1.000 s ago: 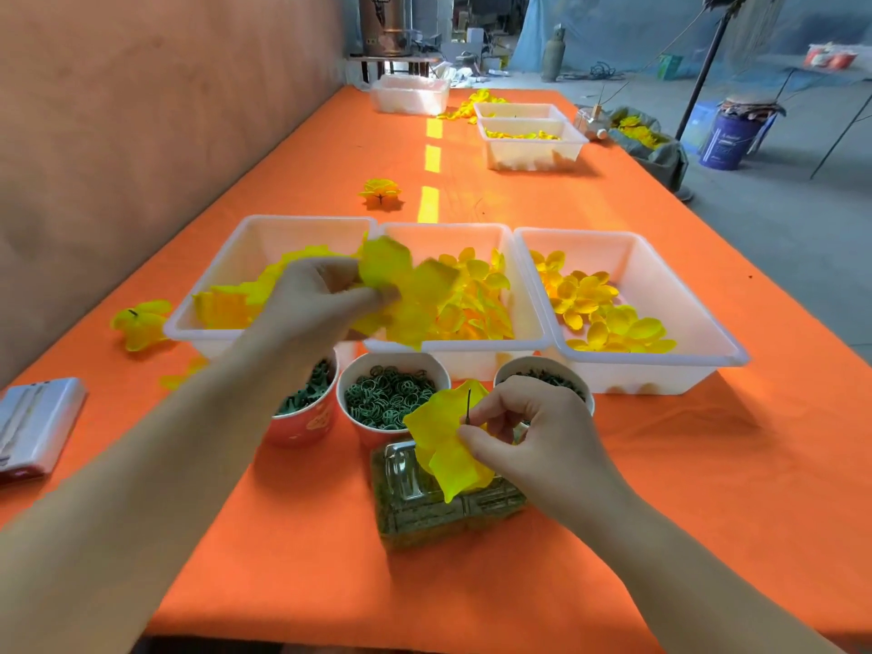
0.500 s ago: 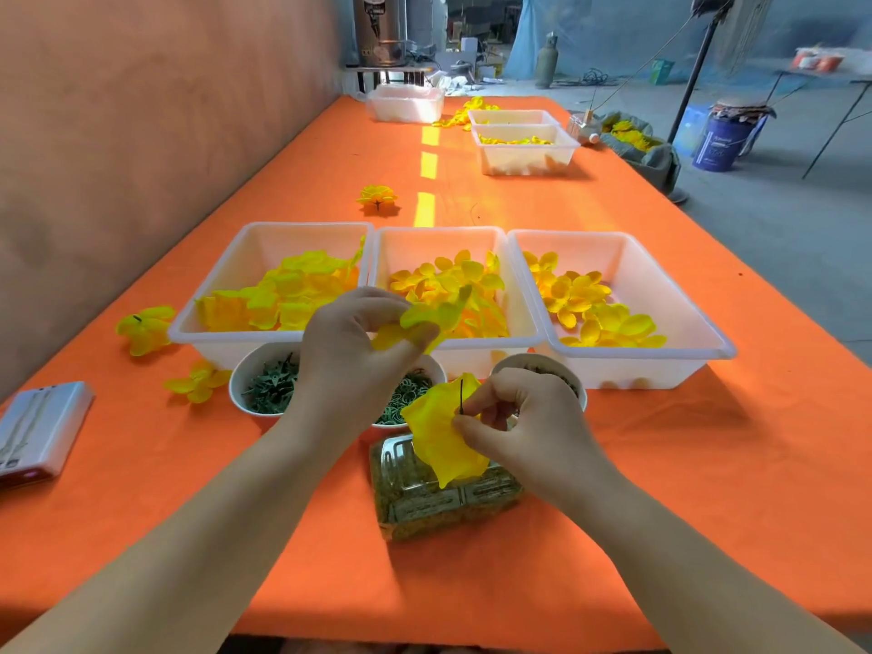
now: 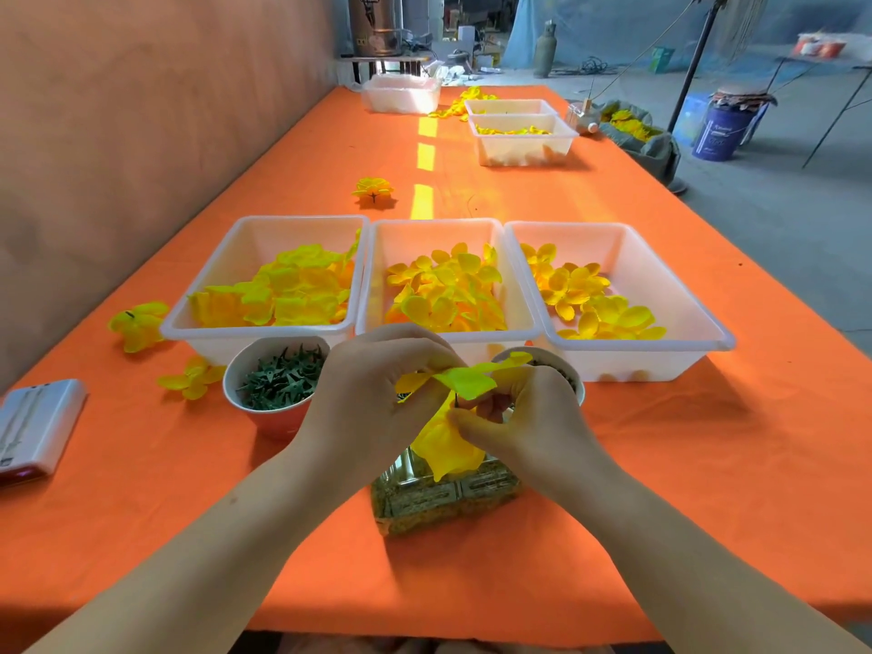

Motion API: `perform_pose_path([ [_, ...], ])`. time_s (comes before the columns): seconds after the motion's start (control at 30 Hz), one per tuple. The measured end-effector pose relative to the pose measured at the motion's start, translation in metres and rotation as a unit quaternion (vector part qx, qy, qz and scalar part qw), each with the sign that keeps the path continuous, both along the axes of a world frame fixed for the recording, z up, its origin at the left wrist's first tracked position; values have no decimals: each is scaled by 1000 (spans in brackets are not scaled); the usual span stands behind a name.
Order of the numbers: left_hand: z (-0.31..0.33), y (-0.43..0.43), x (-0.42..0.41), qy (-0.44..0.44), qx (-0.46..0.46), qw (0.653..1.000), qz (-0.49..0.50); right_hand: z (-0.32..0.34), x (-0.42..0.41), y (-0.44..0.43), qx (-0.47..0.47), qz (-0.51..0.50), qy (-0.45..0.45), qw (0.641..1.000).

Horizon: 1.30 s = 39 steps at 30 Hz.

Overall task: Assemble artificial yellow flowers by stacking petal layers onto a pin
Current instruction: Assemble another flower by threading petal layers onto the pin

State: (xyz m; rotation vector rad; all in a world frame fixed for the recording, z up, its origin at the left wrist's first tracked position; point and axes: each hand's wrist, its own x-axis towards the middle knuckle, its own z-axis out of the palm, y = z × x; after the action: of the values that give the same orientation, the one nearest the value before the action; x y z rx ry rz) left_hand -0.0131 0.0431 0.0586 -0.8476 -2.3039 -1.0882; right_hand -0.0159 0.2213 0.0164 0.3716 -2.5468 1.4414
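- While both hands are meeting at the lower centre of the frame, a thin yellow upper petal layer (image 3: 467, 380) is lying flat, nearly edge-on, between them.
- A larger, folded lower petal layer (image 3: 446, 448) is hanging just beneath it.
- A dark pin (image 3: 456, 401) is showing as a short stem between the layers; whether it is piercing the upper one cannot be told.
- Both forearms are reaching in from the bottom corners, converging above a clear plastic box (image 3: 443, 502).
- The left hand (image 3: 377, 394) is curling and pinching the upper petal layer.
- The right hand (image 3: 538, 417) is curling, with thumb and fingers gripping the lower petal layer at the pin.
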Motion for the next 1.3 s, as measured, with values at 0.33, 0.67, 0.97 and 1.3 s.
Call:
perform_pose_path([
  [0.33, -5, 2, -3, 69, -27, 996, 42, -2, -1, 0, -8, -14, 14, 1000],
  [0.67, -15, -8, -3, 126, -78, 989, -14, 3, 2, -1, -13, 30, 36, 999],
  [0.97, -13, -4, -4, 115, -41, 993, -1, 4, 1, -1, -9, 25, 17, 999],
  [1.3, 2, -4, -9, -199, 74, 977, -20, -3, -1, 2, -11, 17, 9, 1000],
])
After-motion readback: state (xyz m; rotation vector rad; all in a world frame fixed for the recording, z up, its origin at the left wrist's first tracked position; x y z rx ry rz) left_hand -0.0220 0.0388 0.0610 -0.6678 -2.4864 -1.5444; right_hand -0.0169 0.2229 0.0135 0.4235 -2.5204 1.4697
